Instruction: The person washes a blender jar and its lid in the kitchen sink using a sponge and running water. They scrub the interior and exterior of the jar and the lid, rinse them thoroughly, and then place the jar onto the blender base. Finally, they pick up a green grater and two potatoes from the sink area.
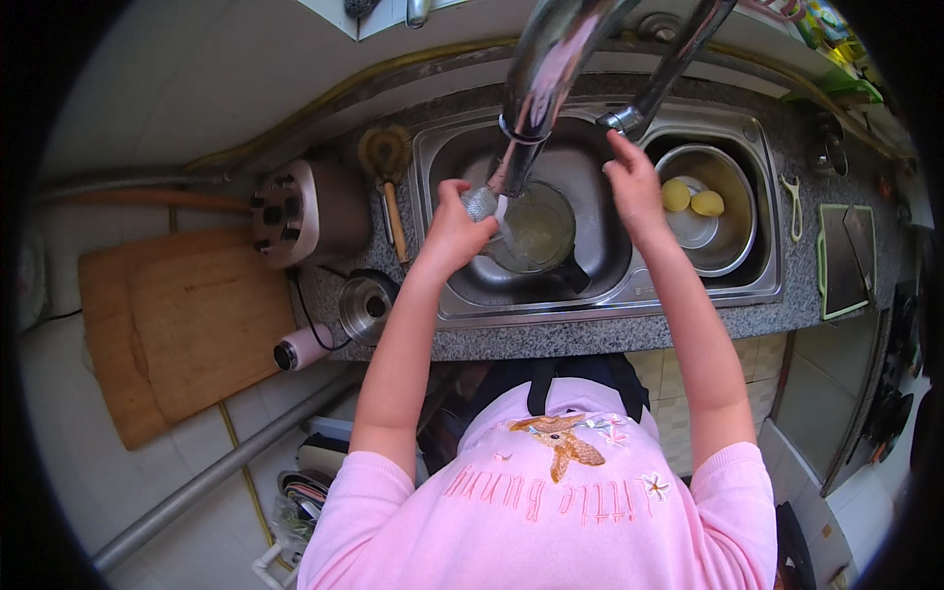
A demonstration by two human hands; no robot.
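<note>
My left hand (459,228) grips a silvery mesh scrubbing sponge (481,204) beneath the mouth of a large chrome faucet (542,103). A whitish streak, perhaps water, runs beside the sponge. Below it, a clear blender jug (542,228) with a black handle (571,273) sits in the left sink basin (605,251), with cloudy liquid inside. My right hand (636,188) is raised over the basin divider with thumb and fingers apart, holding nothing. Its fingertips are close to the end of a second chrome pipe (623,120); whether they touch it cannot be told.
Two peeled, yellowish potatoes (691,198) lie in a steel bowl (741,236) in the right basin. A peeler (793,208) and a knife (857,247) on a cutting board (833,273) are further right. Leftward are a brush (394,214), blender base (317,214), steel lid (365,310) and wooden board (206,324).
</note>
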